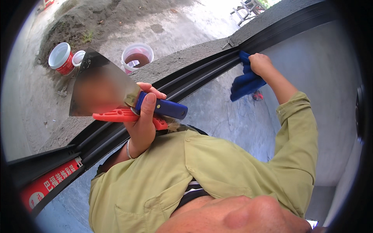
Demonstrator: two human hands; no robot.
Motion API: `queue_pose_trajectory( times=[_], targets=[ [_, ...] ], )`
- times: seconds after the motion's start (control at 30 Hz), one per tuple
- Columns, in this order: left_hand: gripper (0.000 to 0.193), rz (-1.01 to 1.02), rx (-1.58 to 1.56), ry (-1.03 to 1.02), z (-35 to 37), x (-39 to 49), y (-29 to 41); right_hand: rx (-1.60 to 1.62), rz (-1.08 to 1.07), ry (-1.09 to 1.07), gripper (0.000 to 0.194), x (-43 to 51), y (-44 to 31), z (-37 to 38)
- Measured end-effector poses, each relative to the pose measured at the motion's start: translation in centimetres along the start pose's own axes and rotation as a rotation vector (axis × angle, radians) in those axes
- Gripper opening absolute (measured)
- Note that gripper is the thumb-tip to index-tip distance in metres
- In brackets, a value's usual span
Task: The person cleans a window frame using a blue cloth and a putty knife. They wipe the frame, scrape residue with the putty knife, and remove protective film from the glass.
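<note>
My left hand (144, 116) grips a putty knife by its blue handle (172, 109). The wide metal blade (99, 84) points up and left and mirrors a blurred reflection. In the same hand lies a red plastic-handled brush (116, 115), its pale bristles partly showing by my shirt. My right hand (260, 64) holds a bunched blue cloth (247, 81) at the corner of a dark metal window frame (201, 72). Part of the cloth touches the frame's corner; the rest hangs down below my fist. Parallel rails run along the frame's lower track.
A rough cement sill (174, 62) borders the frame. Beyond it stand a bucket of brownish liquid (123, 59), a red-and-white bucket (64, 65), a small white tub (77, 59) and a sand heap (84, 20). A red label (58, 180) with writing sits on the frame.
</note>
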State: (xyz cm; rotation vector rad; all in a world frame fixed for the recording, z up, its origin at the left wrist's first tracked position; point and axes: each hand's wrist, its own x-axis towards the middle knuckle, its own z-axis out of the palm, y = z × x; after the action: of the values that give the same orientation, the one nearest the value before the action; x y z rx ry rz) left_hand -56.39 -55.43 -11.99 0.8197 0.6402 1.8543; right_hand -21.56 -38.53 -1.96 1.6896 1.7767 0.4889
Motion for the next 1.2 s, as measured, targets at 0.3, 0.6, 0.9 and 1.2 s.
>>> queue_pose_trajectory(
  times=[0.3,0.6,0.9,1.2],
  targets=[
    [0.019,0.027,0.019,-0.007,0.2,0.1,0.3,0.113,0.114,-0.204,0.025,-8.9,5.8,-3.0],
    [0.023,0.03,0.008,0.003,0.1,-0.1,0.0,0.469,0.132,0.04,0.031,-9.2,2.0,0.6],
    [0.023,0.053,0.045,-0.004,0.3,0.0,-0.1,0.398,0.001,-0.039,0.027,1.2,1.8,0.6],
    [0.02,0.064,0.057,-0.022,0.1,0.0,0.0,0.149,0.045,0.143,0.021,-0.9,0.7,1.7]
  ],
)
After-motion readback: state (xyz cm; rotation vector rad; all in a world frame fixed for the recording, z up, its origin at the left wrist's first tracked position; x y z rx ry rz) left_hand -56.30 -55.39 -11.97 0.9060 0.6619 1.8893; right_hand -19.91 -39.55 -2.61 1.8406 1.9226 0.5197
